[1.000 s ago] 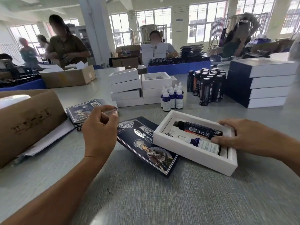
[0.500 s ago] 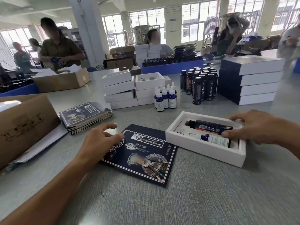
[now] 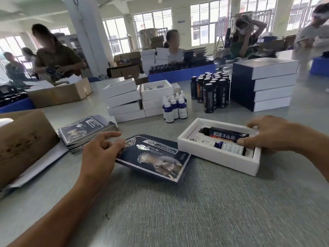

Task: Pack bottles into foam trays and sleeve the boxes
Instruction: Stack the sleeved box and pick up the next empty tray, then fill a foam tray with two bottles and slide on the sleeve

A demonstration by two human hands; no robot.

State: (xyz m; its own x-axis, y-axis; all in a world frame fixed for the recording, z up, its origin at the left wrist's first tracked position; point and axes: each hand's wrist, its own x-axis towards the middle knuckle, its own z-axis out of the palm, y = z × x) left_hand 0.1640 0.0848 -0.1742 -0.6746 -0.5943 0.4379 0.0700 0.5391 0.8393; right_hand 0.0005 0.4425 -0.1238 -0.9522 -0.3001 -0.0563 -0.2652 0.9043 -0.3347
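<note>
A white foam tray [image 3: 210, 152] lies on the grey table to the right of centre. In it lie a dark bottle [image 3: 226, 133] and a small blue dropper bottle [image 3: 229, 148]. My right hand [image 3: 267, 134] rests over the tray's right end, fingertips on both bottles and on the far rim. A flat dark blue printed sleeve [image 3: 153, 156] lies left of the tray. My left hand [image 3: 99, 154] grips the sleeve's left edge, which is raised a little off the table.
A stack of flat sleeves [image 3: 85, 130] and a brown carton [image 3: 23, 143] lie at left. Behind stand white trays [image 3: 124, 102], blue dropper bottles [image 3: 175, 108], dark bottles [image 3: 211, 91] and sleeved boxes [image 3: 267, 84]. Several people work at the far tables.
My left hand came down from mid-air onto the sleeve and took hold of its left edge, tilting it up. My right hand stayed on the bottles in the tray.
</note>
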